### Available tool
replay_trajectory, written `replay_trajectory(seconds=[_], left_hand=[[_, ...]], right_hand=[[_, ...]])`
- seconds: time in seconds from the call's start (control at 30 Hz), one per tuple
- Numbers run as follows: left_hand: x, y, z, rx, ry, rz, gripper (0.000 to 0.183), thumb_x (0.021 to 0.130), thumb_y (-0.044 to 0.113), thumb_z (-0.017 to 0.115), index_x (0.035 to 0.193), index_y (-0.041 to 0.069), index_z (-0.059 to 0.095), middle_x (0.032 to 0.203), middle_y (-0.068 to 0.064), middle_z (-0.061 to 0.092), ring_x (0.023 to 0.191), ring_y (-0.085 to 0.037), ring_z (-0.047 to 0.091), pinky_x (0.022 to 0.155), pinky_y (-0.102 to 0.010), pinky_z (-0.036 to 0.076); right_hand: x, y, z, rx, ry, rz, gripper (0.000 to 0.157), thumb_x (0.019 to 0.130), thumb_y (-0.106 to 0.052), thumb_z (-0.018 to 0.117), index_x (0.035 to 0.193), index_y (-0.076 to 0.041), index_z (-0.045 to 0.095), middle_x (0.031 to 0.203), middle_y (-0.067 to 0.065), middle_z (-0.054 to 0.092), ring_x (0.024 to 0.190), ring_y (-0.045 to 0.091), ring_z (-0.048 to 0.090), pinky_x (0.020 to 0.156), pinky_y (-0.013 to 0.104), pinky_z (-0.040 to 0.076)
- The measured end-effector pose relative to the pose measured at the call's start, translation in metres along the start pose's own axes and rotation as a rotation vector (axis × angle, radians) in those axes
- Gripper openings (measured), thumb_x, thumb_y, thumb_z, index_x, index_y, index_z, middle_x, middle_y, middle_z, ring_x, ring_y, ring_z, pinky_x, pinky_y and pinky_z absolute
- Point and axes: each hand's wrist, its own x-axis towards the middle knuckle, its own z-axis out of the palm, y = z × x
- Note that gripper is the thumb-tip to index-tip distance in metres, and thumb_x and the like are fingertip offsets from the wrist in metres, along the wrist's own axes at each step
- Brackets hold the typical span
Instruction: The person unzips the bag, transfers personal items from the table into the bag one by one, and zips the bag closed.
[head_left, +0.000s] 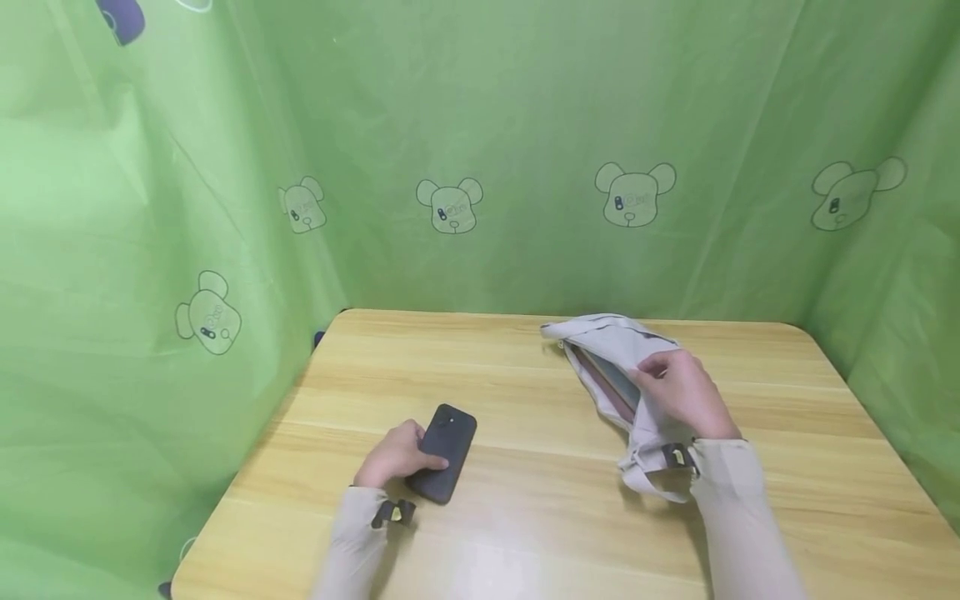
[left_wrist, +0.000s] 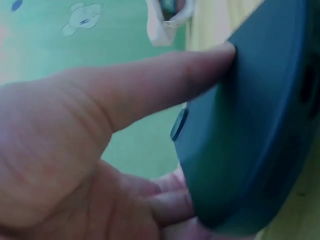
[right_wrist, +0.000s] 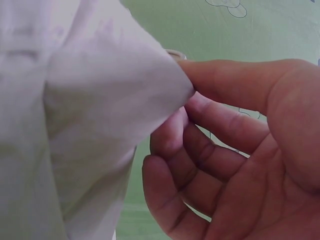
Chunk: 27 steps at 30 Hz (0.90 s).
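Observation:
A black smartphone (head_left: 457, 442) with its camera side up is at the table's left-centre, gripped by my left hand (head_left: 393, 454). In the left wrist view the thumb (left_wrist: 165, 80) presses on the back of the phone (left_wrist: 250, 115), while the other fingers go around its far side. To the right, a pale fabric bag (head_left: 611, 337) lies with its opening facing left. My right hand (head_left: 686, 392) pinches the edge of that opening between thumb and fingers and pulls it up to a point. Inside the gap show a reddish strip and a grey-blue surface.
Both hands work over a light wooden table (head_left: 525, 383) with rounded corners. A green curtain (head_left: 525, 100) printed with bear heads closes it in at the back and sides. The bag's strap (head_left: 648, 487) hangs toward the front, below the right wrist.

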Motion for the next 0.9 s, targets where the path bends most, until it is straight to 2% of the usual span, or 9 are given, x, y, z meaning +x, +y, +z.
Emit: replay_trajectory(seconds=[0.1, 0.17, 0.27, 0.37, 0.5, 0.67, 0.9], left_hand=[[0.005, -0.01, -0.007, -0.058, -0.07, 0.029, 0.05, 0.083, 0.023, 0.083, 0.116, -0.004, 0.058, 0.107, -0.016, 0.07, 0.096, -0.025, 0.068, 0.086, -0.041, 0.059], [0.009, -0.018, -0.011, -0.14, -0.127, 0.039, 0.052, 0.086, 0.02, 0.08, 0.124, -0.007, 0.057, 0.111, -0.018, 0.072, 0.097, -0.025, 0.07, 0.088, -0.041, 0.06], [0.016, -0.029, -0.014, -0.267, -0.216, 0.058, 0.055, 0.089, 0.014, 0.074, 0.134, -0.011, 0.054, 0.108, -0.018, 0.076, 0.088, -0.019, 0.072, 0.081, -0.033, 0.061], [0.02, -0.038, -0.016, -0.348, -0.282, 0.075, 0.054, 0.089, 0.009, 0.068, 0.136, -0.013, 0.052, 0.102, -0.014, 0.078, 0.081, -0.014, 0.071, 0.075, -0.026, 0.06], [0.02, -0.042, -0.017, -0.402, -0.312, 0.086, 0.049, 0.089, 0.006, 0.065, 0.133, -0.012, 0.055, 0.091, -0.004, 0.077, 0.076, -0.009, 0.068, 0.072, -0.022, 0.059], [0.021, -0.044, -0.018, -0.458, -0.328, 0.095, 0.051, 0.09, 0.006, 0.065, 0.136, -0.012, 0.052, 0.082, 0.002, 0.074, 0.073, -0.006, 0.068, 0.073, -0.021, 0.06], [0.025, -0.046, -0.018, -0.551, -0.338, 0.118, 0.054, 0.092, 0.006, 0.063, 0.14, -0.013, 0.048, 0.089, -0.001, 0.077, 0.078, -0.009, 0.073, 0.075, -0.027, 0.064]], right_hand=[[0.0, 0.0, 0.001, 0.002, -0.001, -0.002, 0.033, 0.099, -0.025, 0.067, 0.111, 0.005, 0.075, 0.11, 0.026, 0.075, 0.096, 0.034, 0.071, 0.072, 0.034, 0.057], [0.0, 0.0, 0.001, 0.001, -0.001, -0.004, 0.033, 0.099, -0.025, 0.067, 0.111, 0.005, 0.075, 0.11, 0.026, 0.075, 0.096, 0.034, 0.071, 0.072, 0.033, 0.057], [0.0, 0.0, 0.001, -0.001, 0.004, -0.006, 0.032, 0.099, -0.024, 0.067, 0.111, 0.005, 0.075, 0.11, 0.026, 0.075, 0.095, 0.034, 0.071, 0.072, 0.034, 0.057], [0.0, 0.0, 0.001, -0.004, 0.008, -0.007, 0.031, 0.099, -0.024, 0.067, 0.111, 0.004, 0.075, 0.109, 0.026, 0.075, 0.095, 0.034, 0.071, 0.072, 0.033, 0.057], [0.0, 0.0, 0.001, -0.004, 0.008, -0.009, 0.031, 0.099, -0.023, 0.067, 0.11, 0.004, 0.075, 0.108, 0.025, 0.076, 0.094, 0.033, 0.071, 0.072, 0.033, 0.056], [0.0, -0.001, 0.0, -0.006, 0.007, -0.007, 0.031, 0.099, -0.024, 0.067, 0.11, 0.004, 0.075, 0.109, 0.026, 0.076, 0.095, 0.034, 0.07, 0.072, 0.034, 0.057], [0.0, -0.001, 0.0, -0.003, 0.008, -0.008, 0.03, 0.099, -0.023, 0.067, 0.11, 0.004, 0.075, 0.109, 0.026, 0.076, 0.094, 0.034, 0.07, 0.072, 0.033, 0.056]])
